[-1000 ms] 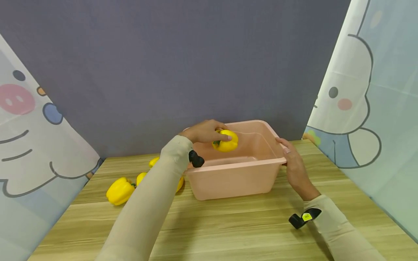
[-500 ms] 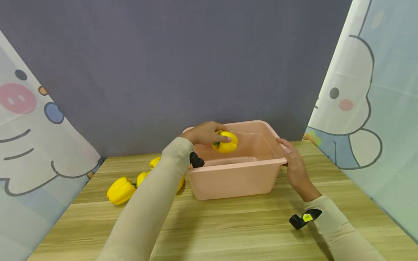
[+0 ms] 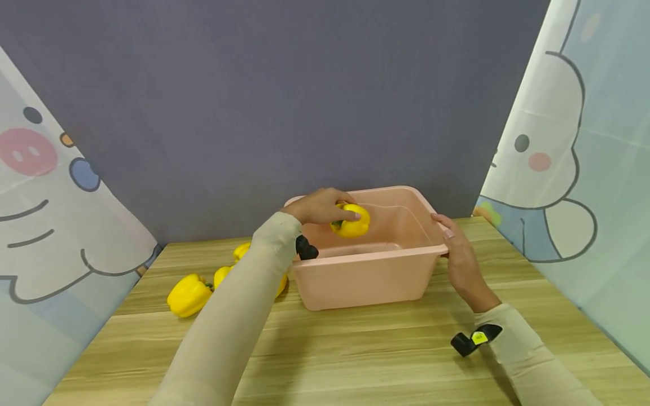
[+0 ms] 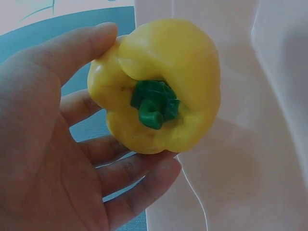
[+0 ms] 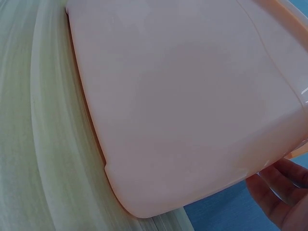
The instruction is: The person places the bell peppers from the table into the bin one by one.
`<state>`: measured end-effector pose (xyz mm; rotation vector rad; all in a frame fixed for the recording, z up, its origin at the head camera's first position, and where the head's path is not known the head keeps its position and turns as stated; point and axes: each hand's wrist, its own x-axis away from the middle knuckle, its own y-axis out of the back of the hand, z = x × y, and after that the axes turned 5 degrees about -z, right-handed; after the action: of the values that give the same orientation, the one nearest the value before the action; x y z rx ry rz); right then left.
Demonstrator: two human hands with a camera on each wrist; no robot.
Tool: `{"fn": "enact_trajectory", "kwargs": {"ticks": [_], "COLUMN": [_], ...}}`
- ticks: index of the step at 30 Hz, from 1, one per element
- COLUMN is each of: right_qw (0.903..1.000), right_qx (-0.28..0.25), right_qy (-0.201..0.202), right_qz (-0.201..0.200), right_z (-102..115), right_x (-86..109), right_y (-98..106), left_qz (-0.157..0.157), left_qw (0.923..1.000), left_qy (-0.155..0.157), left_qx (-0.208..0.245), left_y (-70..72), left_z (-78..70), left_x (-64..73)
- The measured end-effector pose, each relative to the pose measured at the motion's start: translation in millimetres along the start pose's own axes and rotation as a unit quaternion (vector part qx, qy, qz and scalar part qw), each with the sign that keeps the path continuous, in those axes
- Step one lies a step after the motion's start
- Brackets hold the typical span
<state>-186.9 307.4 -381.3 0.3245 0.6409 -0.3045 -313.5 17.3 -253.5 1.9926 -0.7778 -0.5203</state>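
Observation:
My left hand point(image 3: 321, 206) holds a yellow bell pepper point(image 3: 352, 220) inside the opening of a pink plastic basin point(image 3: 363, 282). In the left wrist view the thumb lies on one side of the pepper point(image 4: 178, 62) and the fingers curl round the other, with its green stem point(image 4: 154, 108) facing the palm. At the basin's right side, my right hand point(image 3: 461, 259) grips the rim. The right wrist view shows its fingers point(image 5: 269, 192) at the basin's outer wall point(image 5: 183, 110).
Several more yellow bell peppers point(image 3: 189, 295) lie on the wooden table point(image 3: 355, 355) left of the basin, partly hidden by my left sleeve point(image 3: 228, 321). A dark grey panel point(image 3: 304, 101) stands behind, with cartoon-printed curtains point(image 3: 553, 141) on both sides.
The view has shifted very slightly. Both hands keep their places, the left with the bell pepper and the right at the basin's rim.

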Motion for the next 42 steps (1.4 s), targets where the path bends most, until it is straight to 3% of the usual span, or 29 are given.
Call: {"fn": "enact_trajectory", "kwargs": {"ticks": [11, 20, 30, 35, 42], "right_qw": [1.0000, 0.9999, 0.9996, 0.9996, 0.9996], "right_qx": [-0.009, -0.004, -0.024, -0.023, -0.025], "right_qy": [0.000, 0.009, 0.001, -0.001, -0.004], "right_qz": [-0.005, -0.003, -0.016, -0.018, -0.014], "right_z": [2.3, 1.2, 0.6, 0.5, 2.0], "right_x": [0.7, 0.7, 2.0, 2.7, 2.3], "right_y": [-0.3, 0.0, -2.5, -2.4, -0.4], "left_qz": [-0.011, 0.004, 0.008, -0.012, -0.038], "left_qw": [0.9999, 1.0000, 0.9996, 0.9992, 0.9983], "left_qy": [-0.005, 0.003, 0.008, -0.003, -0.016], "left_qx": [0.002, -0.005, -0.025, -0.038, -0.041], "left_y": [-1.3, -1.0, 10.6, 26.3, 45.0], "left_z": [-0.4, 1.3, 3.6, 5.9, 9.8], "left_x": [-0.4, 0.1, 3.5, 15.9, 46.4]}}
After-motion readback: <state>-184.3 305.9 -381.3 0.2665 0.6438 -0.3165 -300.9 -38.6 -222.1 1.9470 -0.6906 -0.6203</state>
